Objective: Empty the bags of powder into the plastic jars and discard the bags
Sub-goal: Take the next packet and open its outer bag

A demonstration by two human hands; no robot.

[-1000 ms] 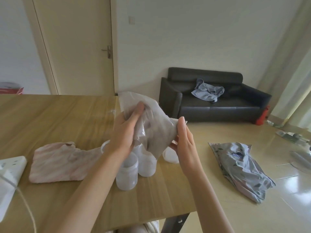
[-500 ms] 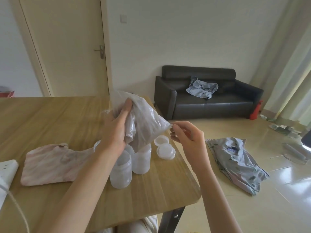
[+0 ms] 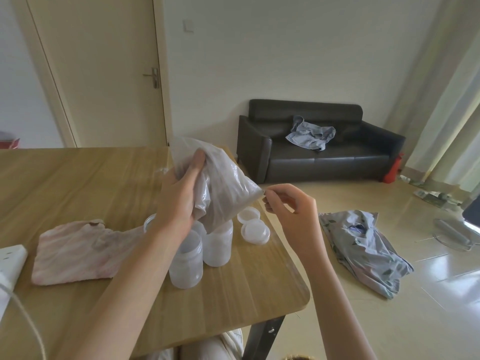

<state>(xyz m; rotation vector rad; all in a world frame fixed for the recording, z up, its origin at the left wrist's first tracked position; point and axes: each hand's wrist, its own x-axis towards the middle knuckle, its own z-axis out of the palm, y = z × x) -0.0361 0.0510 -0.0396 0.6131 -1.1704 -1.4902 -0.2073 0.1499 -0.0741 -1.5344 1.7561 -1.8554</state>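
Observation:
A clear plastic bag (image 3: 223, 188) with grey-brown powder hangs tilted above the jars. My left hand (image 3: 179, 198) grips its upper part, fingers curled into the plastic. My right hand (image 3: 288, 203) pinches the bag's right corner between thumb and fingertips. Below stand open translucent plastic jars: one in front (image 3: 186, 261), one behind it to the right (image 3: 217, 245) right under the bag's low end. A third jar's rim (image 3: 148, 222) shows behind my left wrist. Two white lids (image 3: 255, 231) lie to the right of the jars.
A pink striped cloth (image 3: 78, 250) lies left on the wooden table (image 3: 233, 294). A white power strip (image 3: 10, 263) with its cable sits at the left edge. On the floor to the right lies a blue-grey garment (image 3: 363, 250); a dark sofa (image 3: 319, 157) stands behind.
My right hand came off the bag's lower side and now pinches its right corner. The bag tilted lower over the jars, and the two lids came into sight.

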